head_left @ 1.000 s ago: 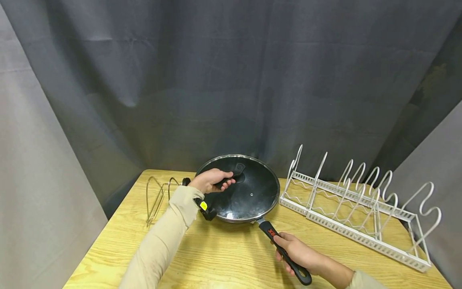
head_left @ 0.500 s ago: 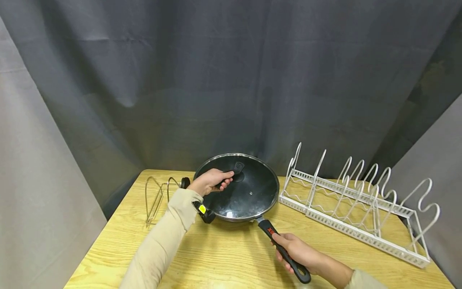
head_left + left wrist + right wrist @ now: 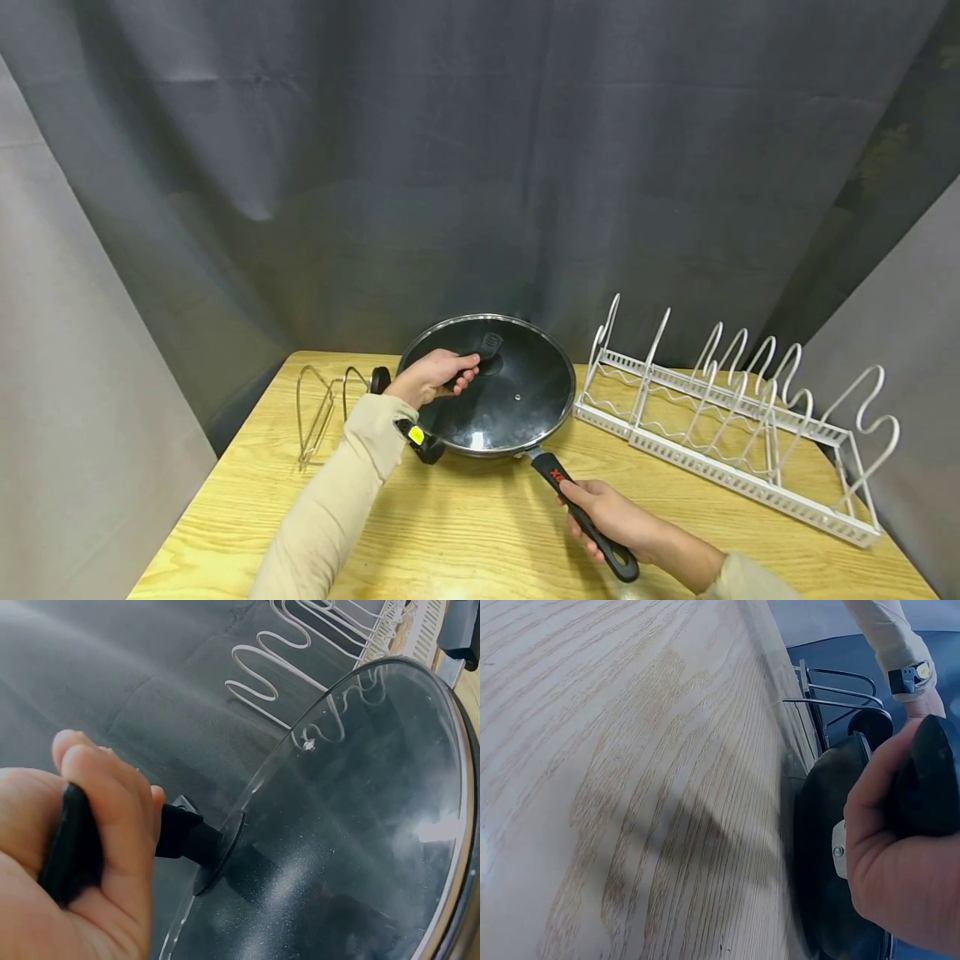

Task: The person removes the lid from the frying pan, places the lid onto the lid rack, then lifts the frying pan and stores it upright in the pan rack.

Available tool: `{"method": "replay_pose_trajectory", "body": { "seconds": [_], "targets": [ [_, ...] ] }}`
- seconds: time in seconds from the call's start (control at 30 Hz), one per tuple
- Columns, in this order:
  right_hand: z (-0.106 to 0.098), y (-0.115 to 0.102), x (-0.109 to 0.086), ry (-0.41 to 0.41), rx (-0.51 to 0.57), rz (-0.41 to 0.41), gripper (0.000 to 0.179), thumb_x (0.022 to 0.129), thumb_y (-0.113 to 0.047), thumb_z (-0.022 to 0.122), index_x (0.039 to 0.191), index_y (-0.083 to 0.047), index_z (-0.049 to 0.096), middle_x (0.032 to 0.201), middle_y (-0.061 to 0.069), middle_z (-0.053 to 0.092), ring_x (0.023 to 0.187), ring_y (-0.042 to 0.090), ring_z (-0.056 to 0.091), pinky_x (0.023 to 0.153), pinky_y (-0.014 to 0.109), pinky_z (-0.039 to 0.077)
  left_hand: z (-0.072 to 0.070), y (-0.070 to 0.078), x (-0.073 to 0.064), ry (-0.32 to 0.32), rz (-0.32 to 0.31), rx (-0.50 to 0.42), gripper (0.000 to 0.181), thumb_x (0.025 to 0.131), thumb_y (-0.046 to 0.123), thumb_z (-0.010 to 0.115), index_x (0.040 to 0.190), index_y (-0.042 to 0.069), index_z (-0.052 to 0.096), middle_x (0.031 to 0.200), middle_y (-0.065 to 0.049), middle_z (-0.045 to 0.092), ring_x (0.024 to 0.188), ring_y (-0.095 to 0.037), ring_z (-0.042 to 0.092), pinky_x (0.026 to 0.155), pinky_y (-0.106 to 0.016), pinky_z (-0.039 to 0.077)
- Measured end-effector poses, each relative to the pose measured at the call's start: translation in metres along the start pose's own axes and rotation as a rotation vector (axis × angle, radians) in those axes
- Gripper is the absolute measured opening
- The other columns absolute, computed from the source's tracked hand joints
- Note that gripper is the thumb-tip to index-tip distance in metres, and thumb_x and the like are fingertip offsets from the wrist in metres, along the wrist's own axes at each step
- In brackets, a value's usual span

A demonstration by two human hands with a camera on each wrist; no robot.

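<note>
A dark frying pan (image 3: 817, 855) carries a round glass lid (image 3: 525, 375) with a steel rim and a small steam vent. My left hand (image 3: 437, 375) grips the lid's black handle (image 3: 184, 831), fingers wrapped round it in the left wrist view. With my right hand (image 3: 611, 518) I hold the pan's long black handle (image 3: 551, 471), which bears red lettering and points toward me to the right. The lid lies over the pan, rim to rim. Most of the pan's body is hidden beneath the lid in the head view.
To the right stands a white wire pan rack (image 3: 720, 450) with several upright loops. A small metal wire stand (image 3: 322, 417) is at the left, close to the pan's black side knob (image 3: 380, 380). A dark curtain (image 3: 480, 167) hangs behind the wooden table (image 3: 450, 533).
The whole scene shifts slightly left and up in the head view. Both hands keep their hold on the lid handle and pan handle, and nothing else visibly moves.
</note>
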State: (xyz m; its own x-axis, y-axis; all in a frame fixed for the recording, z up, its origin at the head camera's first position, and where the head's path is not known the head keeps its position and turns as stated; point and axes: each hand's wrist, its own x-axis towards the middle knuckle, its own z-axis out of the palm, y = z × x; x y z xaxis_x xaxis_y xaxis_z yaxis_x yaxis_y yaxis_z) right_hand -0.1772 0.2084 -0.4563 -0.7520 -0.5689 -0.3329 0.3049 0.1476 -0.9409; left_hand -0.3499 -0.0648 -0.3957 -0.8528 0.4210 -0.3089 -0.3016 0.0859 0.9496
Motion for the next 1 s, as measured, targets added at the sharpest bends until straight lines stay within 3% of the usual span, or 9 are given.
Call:
{"method": "replay_pose_trajectory", "body": {
  "seconds": [0.73, 1.0],
  "targets": [
    [0.001, -0.003, 0.008, 0.055, -0.031, -0.003, 0.044, 0.102, -0.040, 0.036, 0.110, 0.003, 0.043, 0.067, 0.001, 0.050, 0.041, 0.004, 0.046, 0.038, 0.019, 0.042, 0.011, 0.006, -0.013, 0.061, 0.191, 0.054, 0.031, 0.098, 0.021, 0.053, 0.094, -0.010, 0.054, 0.058, 0.002, 0.047, 0.044, -0.004, 0.041, 0.043, -0.017, 0.038],
    [0.001, -0.004, 0.010, 0.055, -0.030, -0.007, 0.045, 0.102, -0.039, 0.036, 0.112, 0.005, 0.042, 0.067, 0.001, 0.050, 0.041, 0.004, 0.047, 0.037, 0.018, 0.042, 0.014, 0.010, -0.019, 0.076, 0.279, 0.141, 0.033, 0.098, 0.022, 0.052, 0.094, -0.011, 0.054, 0.058, 0.002, 0.046, 0.043, -0.006, 0.042, 0.044, -0.019, 0.039]
  ]
}}
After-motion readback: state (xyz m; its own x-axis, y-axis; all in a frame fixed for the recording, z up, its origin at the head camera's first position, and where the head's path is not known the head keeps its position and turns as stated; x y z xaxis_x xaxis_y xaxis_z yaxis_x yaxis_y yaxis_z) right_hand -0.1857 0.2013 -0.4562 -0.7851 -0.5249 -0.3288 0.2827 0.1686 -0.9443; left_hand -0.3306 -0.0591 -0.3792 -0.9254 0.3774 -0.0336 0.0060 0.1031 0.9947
